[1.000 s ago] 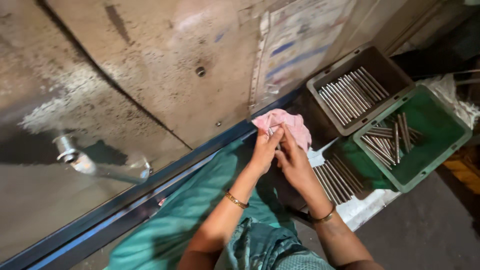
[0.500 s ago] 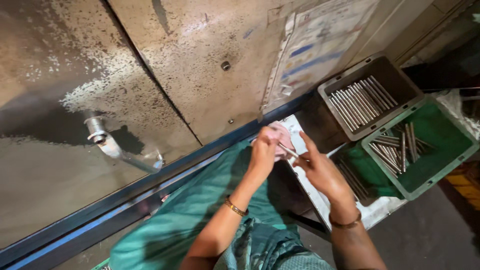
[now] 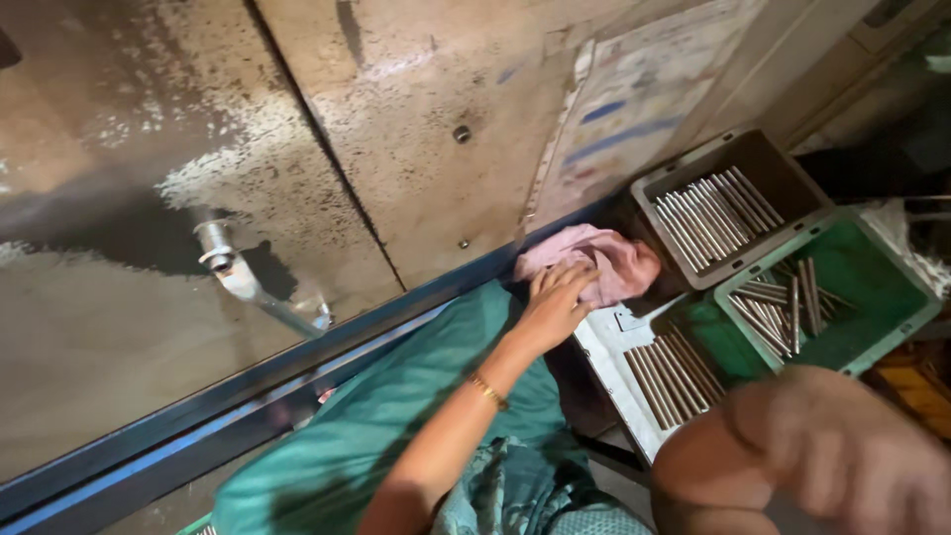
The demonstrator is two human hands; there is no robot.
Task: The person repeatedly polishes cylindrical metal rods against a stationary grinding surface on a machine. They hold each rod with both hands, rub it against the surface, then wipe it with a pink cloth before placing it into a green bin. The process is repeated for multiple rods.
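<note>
The left hand (image 3: 557,305) lay palm down on the pink cloth (image 3: 594,260), its fingers spread a little and pressed onto the lower left edge of the crumpled fabric. A thin gold bangle (image 3: 488,390) sat on that wrist. The cloth was bunched just right of the frame's centre, resting where the blue rail (image 3: 297,372) met the trays, with the hand at its 7 o'clock.

The right hand (image 3: 842,451) was close to the camera at 4 o'clock in the frame — a blurred mass, well apart from the cloth. Whether its fingers were spread or closed, I could not tell, and nothing could be made out in it.

At 2 o'clock from the cloth stood a grey tray (image 3: 728,203) holding a neat row of metal rods (image 3: 715,208). Just beside it, at 4 o'clock from the cloth, a green tray (image 3: 892,297) held a looser scatter of the same kind of rods. At 5 o'clock from the cloth, another row of rods (image 3: 672,369) lay side by side on a pale flat sheet (image 3: 604,337).

A teal garment (image 3: 396,416) covered the person's lap at 6 to 7 o'clock in the frame. Above the rail rose a stained concrete wall (image 3: 396,119) — a metal tap (image 3: 243,272) jutted from it at 9 o'clock, and a faded poster (image 3: 634,109) hung at 1 o'clock.
</note>
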